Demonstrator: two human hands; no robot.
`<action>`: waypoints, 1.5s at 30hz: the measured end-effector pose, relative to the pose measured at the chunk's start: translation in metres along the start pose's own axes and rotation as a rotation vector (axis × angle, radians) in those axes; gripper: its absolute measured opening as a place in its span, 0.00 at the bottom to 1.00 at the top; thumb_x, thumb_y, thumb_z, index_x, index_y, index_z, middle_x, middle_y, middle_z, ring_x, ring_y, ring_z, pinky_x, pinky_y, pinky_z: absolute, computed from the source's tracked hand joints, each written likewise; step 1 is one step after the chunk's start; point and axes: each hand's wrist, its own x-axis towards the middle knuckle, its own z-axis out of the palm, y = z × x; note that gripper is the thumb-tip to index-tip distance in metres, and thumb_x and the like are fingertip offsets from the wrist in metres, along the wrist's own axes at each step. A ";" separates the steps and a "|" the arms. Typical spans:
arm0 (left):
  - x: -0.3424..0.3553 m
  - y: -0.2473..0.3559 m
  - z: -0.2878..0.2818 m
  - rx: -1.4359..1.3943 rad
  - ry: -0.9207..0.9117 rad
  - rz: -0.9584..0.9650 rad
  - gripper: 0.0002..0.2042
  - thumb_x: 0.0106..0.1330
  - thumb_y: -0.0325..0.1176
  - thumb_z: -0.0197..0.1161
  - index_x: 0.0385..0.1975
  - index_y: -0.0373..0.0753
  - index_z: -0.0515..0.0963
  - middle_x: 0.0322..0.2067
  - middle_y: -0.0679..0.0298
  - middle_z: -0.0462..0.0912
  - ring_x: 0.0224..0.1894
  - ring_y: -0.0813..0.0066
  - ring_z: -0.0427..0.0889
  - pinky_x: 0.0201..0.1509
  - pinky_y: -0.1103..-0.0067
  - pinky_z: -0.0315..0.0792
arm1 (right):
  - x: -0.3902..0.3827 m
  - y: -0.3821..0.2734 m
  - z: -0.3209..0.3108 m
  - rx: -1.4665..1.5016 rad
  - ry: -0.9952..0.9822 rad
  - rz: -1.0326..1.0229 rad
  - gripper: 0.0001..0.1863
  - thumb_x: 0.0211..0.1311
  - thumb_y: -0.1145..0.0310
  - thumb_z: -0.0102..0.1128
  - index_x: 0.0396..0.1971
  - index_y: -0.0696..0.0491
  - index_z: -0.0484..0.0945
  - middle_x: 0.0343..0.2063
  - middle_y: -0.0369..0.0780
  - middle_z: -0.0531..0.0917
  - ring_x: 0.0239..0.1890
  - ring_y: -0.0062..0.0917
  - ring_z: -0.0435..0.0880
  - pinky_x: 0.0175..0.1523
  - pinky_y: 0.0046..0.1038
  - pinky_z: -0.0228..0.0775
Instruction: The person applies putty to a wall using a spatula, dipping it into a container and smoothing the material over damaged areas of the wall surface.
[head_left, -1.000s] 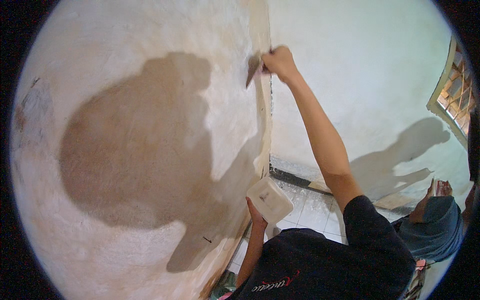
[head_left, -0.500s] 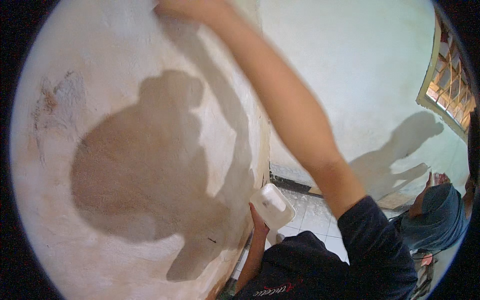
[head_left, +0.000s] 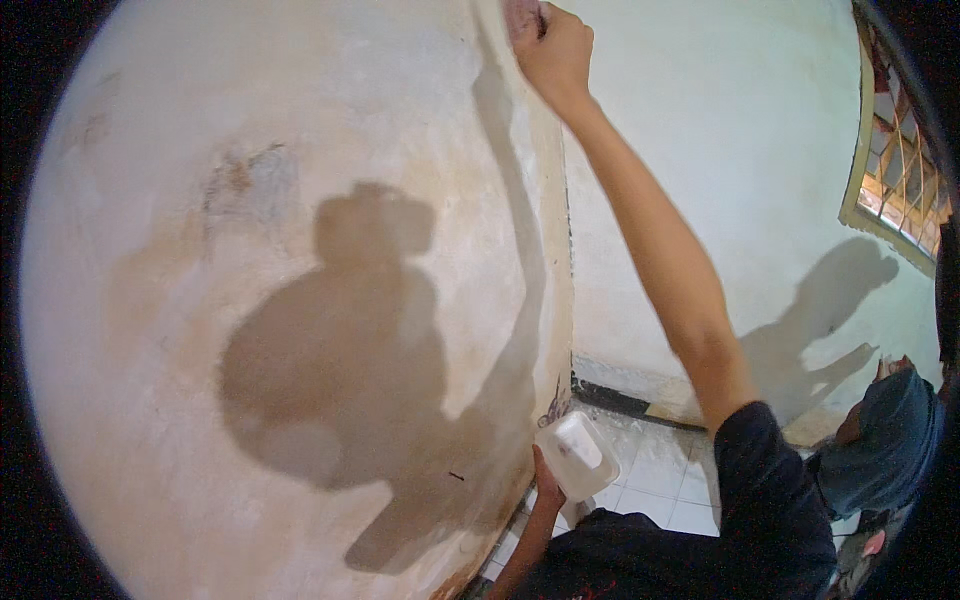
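Observation:
My left hand (head_left: 548,482) grips the side of a white plastic tub (head_left: 578,455), rectangular with rounded corners, held low near the wall corner. A little whitish stuff seems to lie inside it. My right arm stretches up and across to the top of the view. There my right hand (head_left: 558,50) is closed against the left wall (head_left: 400,110), close to the corner. Something pinkish with a dark edge shows at its fingers, but it is partly cut off and I cannot make out its kind.
The left wall carries a rough grey-brown patch (head_left: 245,180) and my shadow. A pale green wall (head_left: 720,150) meets it at the corner. At right are a barred window (head_left: 900,160) and another person (head_left: 885,440) facing that wall. White floor tiles (head_left: 650,480) lie below.
My right hand has swept right along the left wall, from the upper left to near the corner. My left hand still holds the tub. The whole view has shifted slightly.

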 end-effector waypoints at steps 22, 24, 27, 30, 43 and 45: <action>-0.055 0.011 -0.040 0.001 -0.034 0.249 0.38 0.66 0.67 0.39 0.65 0.43 0.58 0.60 0.57 0.67 0.61 0.55 0.68 0.63 0.56 0.65 | 0.010 -0.034 0.059 0.001 -0.122 -0.412 0.12 0.53 0.70 0.53 0.34 0.55 0.83 0.24 0.53 0.79 0.25 0.50 0.77 0.33 0.40 0.71; -0.066 0.025 -0.030 0.513 0.023 0.486 0.37 0.66 0.66 0.39 0.65 0.43 0.58 0.60 0.56 0.68 0.60 0.54 0.69 0.63 0.56 0.65 | -0.003 -0.053 0.038 0.097 -0.097 -0.404 0.11 0.51 0.69 0.55 0.33 0.55 0.83 0.21 0.52 0.79 0.25 0.47 0.79 0.35 0.39 0.72; -0.057 0.026 -0.061 -0.269 -0.071 0.206 0.36 0.67 0.65 0.38 0.65 0.43 0.58 0.60 0.56 0.68 0.60 0.53 0.69 0.63 0.56 0.65 | 0.022 -0.053 -0.001 0.168 -0.007 -0.127 0.11 0.49 0.70 0.57 0.31 0.59 0.82 0.21 0.49 0.82 0.24 0.40 0.83 0.36 0.36 0.76; -0.043 0.017 -0.079 -0.231 -0.044 0.229 0.36 0.67 0.65 0.37 0.66 0.44 0.58 0.60 0.56 0.68 0.60 0.54 0.69 0.63 0.56 0.65 | 0.051 -0.015 0.012 0.517 -0.094 0.236 0.10 0.55 0.71 0.55 0.33 0.60 0.80 0.25 0.46 0.83 0.24 0.33 0.83 0.34 0.31 0.77; -0.046 0.047 -0.060 0.155 0.114 0.396 0.36 0.67 0.65 0.40 0.65 0.44 0.58 0.62 0.57 0.65 0.62 0.55 0.66 0.65 0.57 0.62 | 0.079 0.061 0.111 0.928 -0.532 0.777 0.16 0.68 0.69 0.53 0.44 0.68 0.72 0.37 0.44 0.80 0.31 0.28 0.82 0.35 0.29 0.81; -0.045 0.053 -0.047 -0.272 0.079 0.312 0.26 0.71 0.54 0.40 0.59 0.41 0.65 0.56 0.60 0.71 0.57 0.57 0.71 0.64 0.63 0.63 | 0.071 0.099 0.092 0.656 -0.466 0.764 0.16 0.62 0.68 0.60 0.40 0.69 0.75 0.35 0.44 0.81 0.31 0.27 0.83 0.37 0.30 0.81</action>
